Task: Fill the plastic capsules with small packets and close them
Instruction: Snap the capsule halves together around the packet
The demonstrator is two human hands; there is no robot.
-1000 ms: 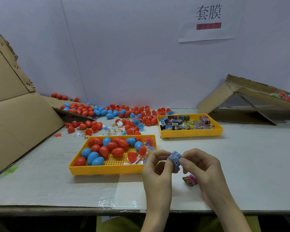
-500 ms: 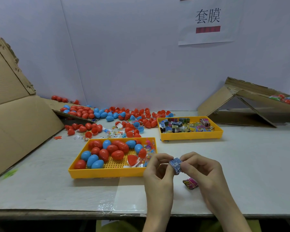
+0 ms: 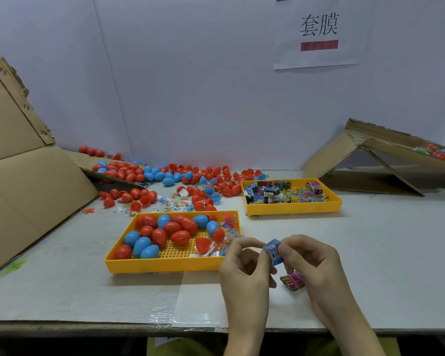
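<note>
A single head-worn wide-angle camera looks forward and down across the pale grey tabletop [image 3: 370,253] toward the white back wall [image 3: 190,86]. The tabletop's near edge lies close below the lens.

Free room right, blocked left
The grey table top [image 3: 396,265] is bare right of the small pink packet [image 3: 292,281]; the near yellow plastic tray [image 3: 165,266], the far yellow plastic tray [image 3: 293,210] and the leaning brown cardboard sheet [image 3: 36,201] stand in the way

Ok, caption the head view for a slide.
Left hand and right hand pinch a blue packet over the table, beside a yellow tray of red and blue capsules.
</note>
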